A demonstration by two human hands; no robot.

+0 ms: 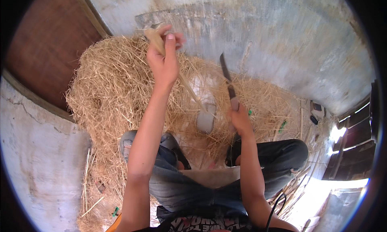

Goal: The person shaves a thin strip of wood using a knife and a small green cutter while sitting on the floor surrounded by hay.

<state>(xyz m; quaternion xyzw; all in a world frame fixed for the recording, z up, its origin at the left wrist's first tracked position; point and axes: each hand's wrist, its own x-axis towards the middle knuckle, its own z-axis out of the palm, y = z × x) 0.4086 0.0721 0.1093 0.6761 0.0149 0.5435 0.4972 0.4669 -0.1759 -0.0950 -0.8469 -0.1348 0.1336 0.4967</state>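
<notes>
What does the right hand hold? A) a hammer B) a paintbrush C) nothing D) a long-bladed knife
D: the right hand grips the handle of a long-bladed knife, its blade raised beside the pale stick that the left hand holds up over the straw.

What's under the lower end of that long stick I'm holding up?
The stick slants down from the left hand to a pale grey block lying on straw. The floor beneath is covered by straw.
</notes>
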